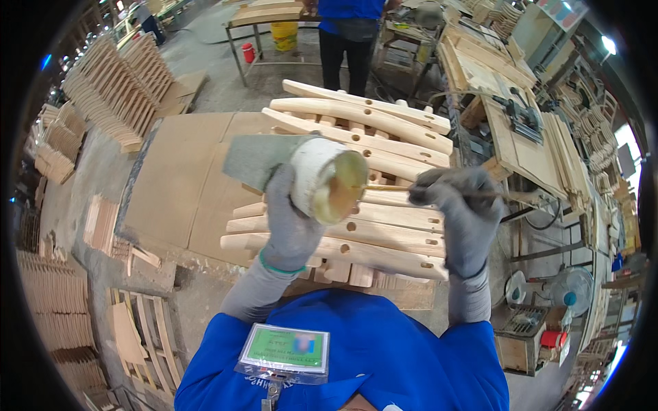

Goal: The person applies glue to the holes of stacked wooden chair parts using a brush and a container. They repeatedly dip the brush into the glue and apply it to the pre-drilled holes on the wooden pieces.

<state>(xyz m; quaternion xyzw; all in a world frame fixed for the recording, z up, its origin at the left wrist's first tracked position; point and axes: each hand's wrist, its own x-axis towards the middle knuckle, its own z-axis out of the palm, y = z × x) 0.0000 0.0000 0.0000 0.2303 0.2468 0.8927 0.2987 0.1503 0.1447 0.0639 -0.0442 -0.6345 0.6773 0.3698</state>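
Note:
My left hand (293, 222), in a grey glove, is closed round a white-crusted pot (308, 175) tipped toward the right. Its mouth shows a yellowish, amber-coloured inside. A flat grey piece (257, 159) sticks out to the left behind the pot; how it is held I cannot tell. My right hand (469, 216), also gloved, grips a thin stick (384, 188) whose tip reaches the pot's mouth. Whether the tip is a brush is hidden. Below both hands lie several pale curved wooden slats (397, 257) with round holes, side by side in rows.
Brown cardboard (181, 178) covers the table's left part. Stacks of wooden parts (113, 89) stand at the left. A person in blue (346, 31) stands beyond the slats. At right are a workbench (521, 140) with a tool on it and a fan (572, 291).

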